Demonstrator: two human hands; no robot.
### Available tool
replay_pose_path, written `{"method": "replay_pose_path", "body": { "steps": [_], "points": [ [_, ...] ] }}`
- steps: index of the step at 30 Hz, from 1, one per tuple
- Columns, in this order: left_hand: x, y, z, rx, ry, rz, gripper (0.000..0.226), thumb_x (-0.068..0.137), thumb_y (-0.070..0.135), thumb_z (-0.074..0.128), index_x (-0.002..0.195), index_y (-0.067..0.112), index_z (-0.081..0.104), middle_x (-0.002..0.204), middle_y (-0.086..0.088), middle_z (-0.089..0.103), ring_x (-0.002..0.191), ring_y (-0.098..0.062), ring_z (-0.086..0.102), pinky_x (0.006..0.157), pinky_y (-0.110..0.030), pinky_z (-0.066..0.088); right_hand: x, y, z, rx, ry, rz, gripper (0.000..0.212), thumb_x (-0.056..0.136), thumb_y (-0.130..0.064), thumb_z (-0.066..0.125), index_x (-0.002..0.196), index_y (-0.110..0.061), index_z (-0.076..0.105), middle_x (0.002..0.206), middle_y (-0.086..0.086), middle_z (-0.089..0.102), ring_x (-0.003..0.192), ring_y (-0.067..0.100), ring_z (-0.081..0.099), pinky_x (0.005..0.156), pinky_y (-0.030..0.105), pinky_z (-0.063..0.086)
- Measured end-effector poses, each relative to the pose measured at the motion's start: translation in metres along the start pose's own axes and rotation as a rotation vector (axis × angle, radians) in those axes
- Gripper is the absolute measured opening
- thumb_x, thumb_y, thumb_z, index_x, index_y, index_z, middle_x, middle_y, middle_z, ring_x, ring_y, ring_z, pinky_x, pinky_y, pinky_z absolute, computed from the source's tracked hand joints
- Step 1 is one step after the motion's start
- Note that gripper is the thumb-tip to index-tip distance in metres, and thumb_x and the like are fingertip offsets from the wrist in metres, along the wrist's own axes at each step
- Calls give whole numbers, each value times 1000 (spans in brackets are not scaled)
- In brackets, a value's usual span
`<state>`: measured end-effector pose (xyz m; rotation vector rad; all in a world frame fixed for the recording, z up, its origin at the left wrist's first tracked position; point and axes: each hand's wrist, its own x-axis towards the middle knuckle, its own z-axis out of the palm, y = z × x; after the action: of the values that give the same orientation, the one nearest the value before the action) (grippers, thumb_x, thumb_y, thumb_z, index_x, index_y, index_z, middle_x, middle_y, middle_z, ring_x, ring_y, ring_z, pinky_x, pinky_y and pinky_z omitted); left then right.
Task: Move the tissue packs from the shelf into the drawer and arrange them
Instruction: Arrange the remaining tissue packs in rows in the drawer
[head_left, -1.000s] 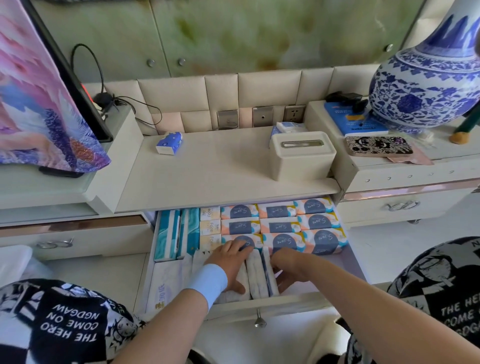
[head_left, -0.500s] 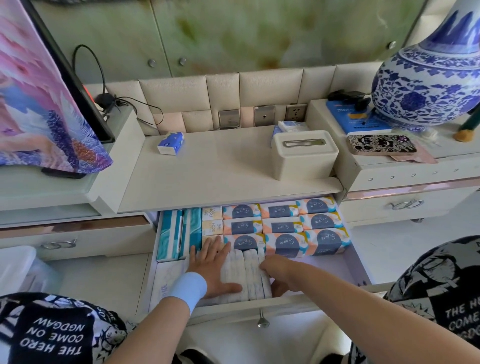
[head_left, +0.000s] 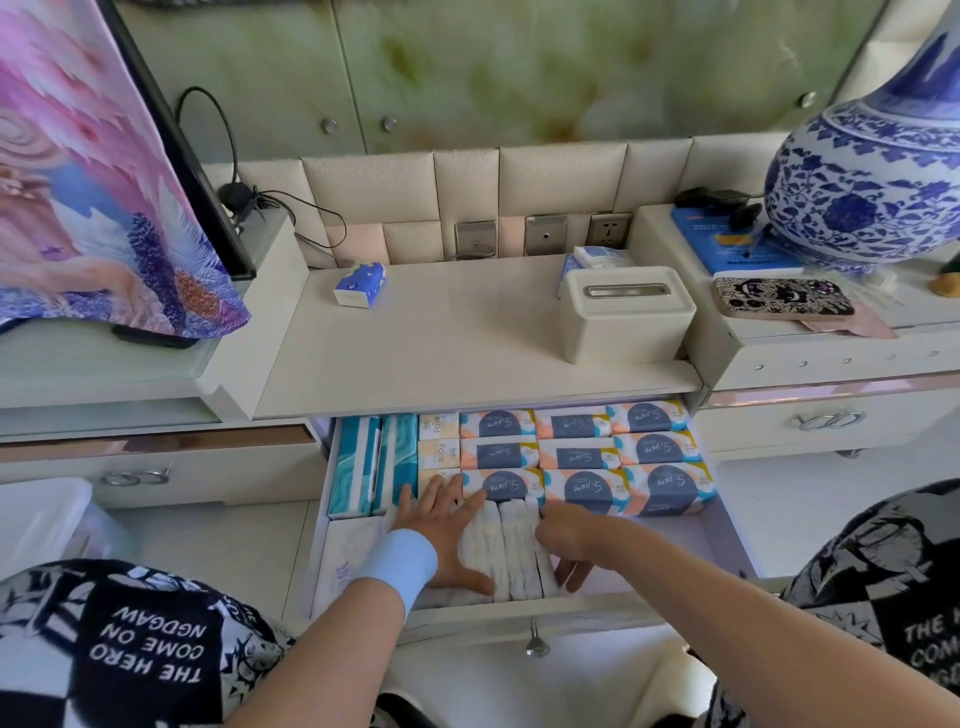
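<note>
The open drawer (head_left: 730, 535) under the shelf holds rows of blue-and-orange tissue packs (head_left: 587, 454), teal packs (head_left: 358, 465) on edge at the left and several white packs (head_left: 511, 551) standing on edge at the front. My left hand (head_left: 441, 530), with a blue wristband, lies flat with fingers spread on the left of the white packs. My right hand (head_left: 566, 540) presses against their right side with fingers curled down. A small blue tissue pack (head_left: 359, 283) lies on the shelf (head_left: 467, 348) at the back left. Another blue-and-white pack (head_left: 597, 258) sits behind the tissue box.
A cream tissue box (head_left: 626, 314) stands on the shelf's right. A blue-and-white vase (head_left: 872, 176), a phone (head_left: 782, 305) and a blue book (head_left: 727, 249) sit on the right cabinet. A draped screen (head_left: 98, 171) stands left. My knees flank the drawer.
My left hand slid left and flattened with fingers spread on the white packs. My right hand stayed against their right side, and the packs now stand closer together.
</note>
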<state>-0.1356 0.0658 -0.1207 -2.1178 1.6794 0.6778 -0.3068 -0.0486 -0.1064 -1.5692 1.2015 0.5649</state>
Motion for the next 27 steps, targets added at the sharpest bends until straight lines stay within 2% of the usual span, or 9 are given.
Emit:
{"method": "replay_pose_path", "body": {
  "steps": [4, 6, 9, 12, 14, 16, 19, 23, 27],
  "points": [
    [5, 20, -13, -51, 247, 132, 91, 82, 76, 46, 153, 41, 1, 164, 6, -10, 150, -22, -10, 120, -52, -6, -8, 0, 5, -60, 24, -52, 55, 101, -18, 36, 152, -19, 16, 120, 17, 59, 90, 26, 73, 75, 39, 63],
    [7, 25, -14, 7, 231, 195, 85, 86, 66, 53, 154, 37, 11, 164, 4, 4, 149, -24, 6, 120, -49, 9, -12, 3, 10, -104, 8, -56, 64, 99, -20, 43, 153, -24, 10, 121, 15, 57, 93, 23, 71, 78, 38, 62],
    [9, 23, -15, -43, 161, 160, 82, 87, 60, 56, 154, 34, 16, 162, 4, 11, 146, -24, 14, 116, -47, 23, -12, 2, 5, -166, 18, -59, 58, 96, -29, 45, 150, -25, 23, 122, 9, 57, 92, 19, 70, 79, 37, 62],
    [11, 26, -36, -111, 174, 134, 75, 90, 59, 53, 153, 35, 20, 159, 1, 23, 144, -26, 21, 115, -45, 26, -21, -9, -11, -366, 191, -90, 47, 96, -32, 44, 140, -15, 45, 123, 9, 60, 96, 21, 65, 84, 38, 58],
    [14, 31, -57, -250, 214, 105, 71, 91, 57, 52, 152, 35, 23, 157, 0, 29, 143, -26, 25, 113, -43, 29, -30, -16, -27, -465, 326, -128, 42, 97, -33, 45, 135, -16, 53, 130, 8, 58, 110, 24, 59, 93, 37, 52],
    [18, 38, -80, -398, 281, 94, 68, 92, 52, 54, 151, 33, 28, 155, -1, 33, 141, -25, 30, 111, -41, 32, -41, -25, -51, -481, 401, -165, 42, 97, -33, 46, 138, -21, 53, 137, 6, 55, 119, 26, 55, 96, 35, 47],
    [27, 49, -118, -483, 378, 102, 62, 95, 47, 53, 150, 29, 31, 152, -2, 37, 139, -24, 33, 111, -39, 33, -53, -37, -97, -446, 525, -256, 40, 95, -30, 48, 134, -26, 56, 134, 1, 58, 116, 24, 58, 91, 31, 46],
    [43, 61, -167, -449, 420, 108, 59, 97, 48, 50, 150, 28, 32, 152, -3, 36, 140, -25, 32, 112, -41, 32, -50, -45, -169, -547, 695, -292, 37, 94, -34, 46, 130, -33, 55, 135, -5, 58, 118, 21, 57, 92, 28, 44],
    [61, 68, -206, -344, 428, 149, 60, 96, 46, 51, 149, 25, 32, 151, -3, 36, 139, -25, 32, 111, -41, 34, -47, -46, -227, -637, 828, -298, 47, 91, -30, 51, 139, -32, 48, 141, 2, 48, 127, 24, 49, 98, 35, 43]
  ]
}}
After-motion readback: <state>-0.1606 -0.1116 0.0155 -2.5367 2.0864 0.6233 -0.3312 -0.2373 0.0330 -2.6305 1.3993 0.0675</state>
